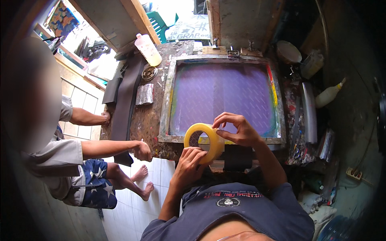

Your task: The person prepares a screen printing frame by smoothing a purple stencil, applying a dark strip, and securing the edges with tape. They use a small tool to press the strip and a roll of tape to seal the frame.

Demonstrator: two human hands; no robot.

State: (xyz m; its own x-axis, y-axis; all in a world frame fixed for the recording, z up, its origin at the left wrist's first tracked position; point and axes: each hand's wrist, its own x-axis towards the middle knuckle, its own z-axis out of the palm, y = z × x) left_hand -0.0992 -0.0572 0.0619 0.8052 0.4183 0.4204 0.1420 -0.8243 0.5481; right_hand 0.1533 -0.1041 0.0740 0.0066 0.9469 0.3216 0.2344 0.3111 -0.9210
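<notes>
A wide roll of yellowish clear packing tape (217, 145) is held up in front of me, over the near edge of a screen printing frame. My left hand (192, 161) grips the roll's lower left side, its fingers curled over the rim. At the top right of the roll, my right hand (237, 129) pinches at the tape's surface with thumb and fingertips; whether a loose end is between them I cannot tell. The screen printing frame (167, 108) lies flat on the table, its mesh (221, 96) purple and its wooden border stained with paint.
A co-worker's hand (142, 151) rests by the table's left edge. On the paint-stained table (146, 118) stand a bottle of yellowish liquid (148, 50) and a small round tin (149, 73). Hinge clamps (233, 54) hold the frame's far side. A white squeeze bottle (329, 94) lies at right.
</notes>
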